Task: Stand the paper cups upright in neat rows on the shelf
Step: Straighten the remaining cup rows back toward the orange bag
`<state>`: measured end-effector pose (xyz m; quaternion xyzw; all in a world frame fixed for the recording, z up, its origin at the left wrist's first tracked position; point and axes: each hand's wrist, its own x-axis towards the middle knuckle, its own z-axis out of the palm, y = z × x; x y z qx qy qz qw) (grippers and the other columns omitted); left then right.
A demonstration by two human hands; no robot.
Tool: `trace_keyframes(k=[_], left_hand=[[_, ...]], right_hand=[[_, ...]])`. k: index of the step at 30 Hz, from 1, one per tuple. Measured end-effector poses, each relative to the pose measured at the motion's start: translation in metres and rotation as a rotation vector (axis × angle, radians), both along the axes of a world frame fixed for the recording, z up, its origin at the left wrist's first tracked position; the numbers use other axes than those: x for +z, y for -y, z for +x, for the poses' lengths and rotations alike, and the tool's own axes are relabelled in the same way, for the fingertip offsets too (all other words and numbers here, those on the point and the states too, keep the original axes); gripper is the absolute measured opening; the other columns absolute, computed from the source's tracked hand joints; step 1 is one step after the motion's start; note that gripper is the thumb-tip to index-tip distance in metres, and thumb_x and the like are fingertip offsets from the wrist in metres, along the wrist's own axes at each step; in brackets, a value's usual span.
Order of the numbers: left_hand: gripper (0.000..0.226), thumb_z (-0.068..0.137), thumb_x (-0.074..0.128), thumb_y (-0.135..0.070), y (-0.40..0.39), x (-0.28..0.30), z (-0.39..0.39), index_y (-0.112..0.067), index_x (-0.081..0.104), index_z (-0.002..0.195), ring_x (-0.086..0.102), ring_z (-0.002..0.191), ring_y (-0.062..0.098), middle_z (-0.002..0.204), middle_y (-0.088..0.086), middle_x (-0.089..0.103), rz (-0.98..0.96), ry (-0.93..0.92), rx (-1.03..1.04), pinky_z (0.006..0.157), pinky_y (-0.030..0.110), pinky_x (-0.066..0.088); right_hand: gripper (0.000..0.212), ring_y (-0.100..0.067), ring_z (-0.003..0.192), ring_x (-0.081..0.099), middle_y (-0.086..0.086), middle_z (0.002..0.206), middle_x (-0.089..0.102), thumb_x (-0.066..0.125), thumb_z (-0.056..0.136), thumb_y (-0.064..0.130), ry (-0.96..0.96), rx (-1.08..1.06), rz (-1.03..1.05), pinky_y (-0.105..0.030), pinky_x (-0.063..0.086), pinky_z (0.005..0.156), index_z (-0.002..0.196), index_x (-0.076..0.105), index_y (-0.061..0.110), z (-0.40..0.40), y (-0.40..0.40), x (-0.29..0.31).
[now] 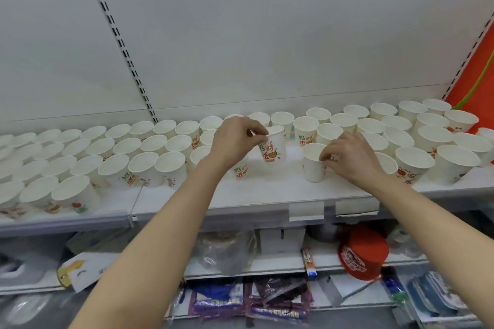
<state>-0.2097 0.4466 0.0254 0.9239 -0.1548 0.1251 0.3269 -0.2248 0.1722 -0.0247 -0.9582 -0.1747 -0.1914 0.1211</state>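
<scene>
Looking from the left of the frame, we see paper cups standing upright in packed rows on the white shelf, too many and too crowded for us to count. At centre our left hand pinches the rim of a printed cup, tilted. A bare gap lies beside it. Our right hand grips a plain cup. More cups fill the right. A red tub sits lower right.
</scene>
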Motion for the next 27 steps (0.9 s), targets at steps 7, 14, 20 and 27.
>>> trace_keyframes(k=[7,14,20,27], left_hand=[[0.006,0.078,0.079,-0.025,-0.049,-0.006,-0.048,-0.027,0.077,0.084,0.061,0.074,0.001,0.077,-0.022,0.066,-0.137,0.06,0.003,0.072,0.03,0.051],[0.007,0.078,0.079,-0.024,-0.166,-0.009,-0.084,-0.028,0.076,0.082,0.06,0.072,0.001,0.083,-0.018,0.072,-0.197,0.004,0.118,0.073,0.024,0.05],[0.008,0.077,0.08,-0.022,-0.256,-0.018,-0.101,-0.028,0.076,0.079,0.058,0.07,0.002,0.083,-0.016,0.072,-0.163,-0.077,0.215,0.068,0.009,0.042],[0.009,0.077,0.08,-0.021,-0.302,-0.03,-0.106,-0.029,0.076,0.077,0.062,0.074,0.004,0.082,-0.013,0.072,-0.133,-0.046,0.214,0.062,0.01,0.04]], right_hand=[[0.01,-0.008,0.074,0.054,0.015,0.074,0.066,0.079,0.074,0.02,-0.039,0.065,0.245,-0.032,0.038,0.076,0.076,0.072,0.026,-0.034,-0.065,0.015],[0.01,-0.006,0.07,0.058,0.012,0.071,0.064,0.078,0.075,0.025,-0.149,0.114,0.41,-0.027,0.046,0.065,0.07,0.069,0.024,-0.063,-0.173,0.024],[0.013,-0.009,0.07,0.053,0.012,0.068,0.061,0.075,0.074,0.03,-0.1,0.139,0.342,-0.031,0.045,0.067,0.067,0.066,0.025,-0.07,-0.258,0.013],[0.019,-0.02,0.069,0.054,0.006,0.065,0.061,0.078,0.073,0.031,0.061,0.12,0.198,-0.033,0.039,0.068,0.066,0.065,0.019,-0.07,-0.315,0.004]])
